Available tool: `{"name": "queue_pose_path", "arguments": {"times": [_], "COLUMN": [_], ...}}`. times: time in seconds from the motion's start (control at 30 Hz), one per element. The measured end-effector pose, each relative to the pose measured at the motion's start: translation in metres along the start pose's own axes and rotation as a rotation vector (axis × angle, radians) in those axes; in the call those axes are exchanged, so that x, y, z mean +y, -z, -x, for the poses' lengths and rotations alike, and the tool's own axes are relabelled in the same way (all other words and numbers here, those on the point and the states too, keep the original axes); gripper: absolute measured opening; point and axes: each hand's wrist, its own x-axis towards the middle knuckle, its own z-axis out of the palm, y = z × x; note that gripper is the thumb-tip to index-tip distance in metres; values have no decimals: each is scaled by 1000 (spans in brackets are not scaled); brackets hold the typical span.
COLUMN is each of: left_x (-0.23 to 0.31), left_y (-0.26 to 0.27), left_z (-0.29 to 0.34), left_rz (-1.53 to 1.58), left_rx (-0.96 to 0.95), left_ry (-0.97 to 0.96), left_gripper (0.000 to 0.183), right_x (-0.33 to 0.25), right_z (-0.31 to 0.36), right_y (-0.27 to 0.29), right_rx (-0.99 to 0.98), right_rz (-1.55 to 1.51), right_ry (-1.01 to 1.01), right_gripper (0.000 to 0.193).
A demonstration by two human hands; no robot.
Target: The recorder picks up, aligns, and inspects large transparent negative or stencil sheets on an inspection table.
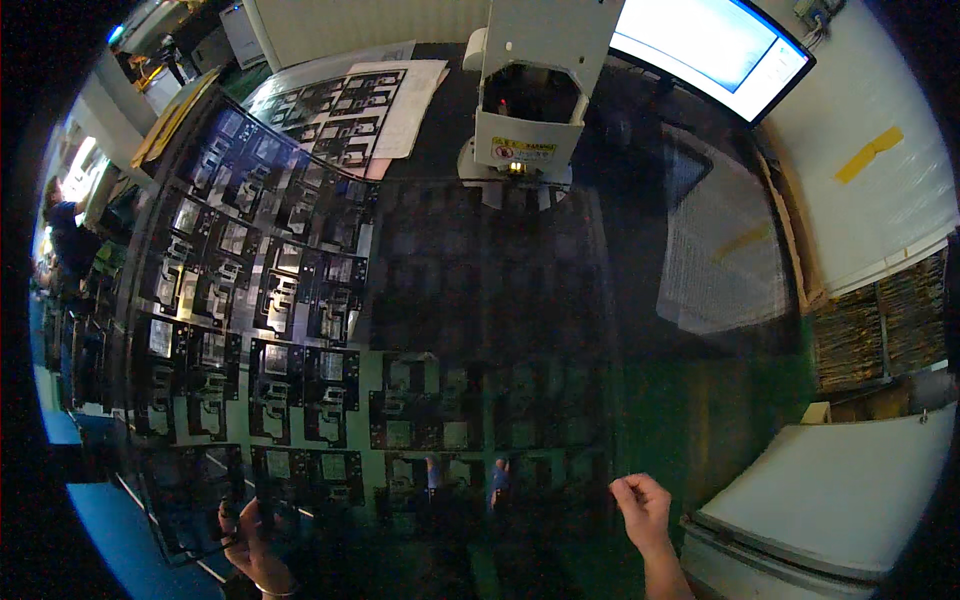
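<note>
A large see-through film sheet (305, 395) printed with rows of repeating black patterns is held up in front of me. My left hand (258, 550) is closed on its lower left part, and the fingers show partly through the film. At the lower right edge my right hand (645, 510) pinches the sheet between thumb and fingertips. The right half of the sheet looks dark and faint against what lies behind it. Small bluish reflections show low in its middle.
A white machine head (528, 135) with a small light stands behind the sheet. Paper with similar black patterns (362, 110) lies at the back left. A lit monitor (715, 55) is at the back right, bubble wrap (725, 245) below it, and a pale cabinet (830, 500) at the near right.
</note>
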Motion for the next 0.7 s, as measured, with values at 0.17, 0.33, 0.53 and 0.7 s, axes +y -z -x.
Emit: {"name": "queue_pose_path", "arguments": {"times": [0.17,0.33,0.53,0.7], "left_x": [13,38,30,19], "left_y": [-14,-43,-48,-53], "left_z": [11,18,20,22], "left_rz": [-129,-79,-110,-111], "left_rx": [92,79,50,78], "left_ry": [39,65,-4,-11], "left_gripper": [32,37,36,37], "right_x": [-3,-5,-7,2], "right_z": [-5,-11,-24,-32], "right_y": [22,37,44,48], "right_rx": [6,21,-10,1], "right_rz": [17,43,-43,-13], "right_ry": [17,6,5,19], "right_gripper": [10,10,11,12]}}
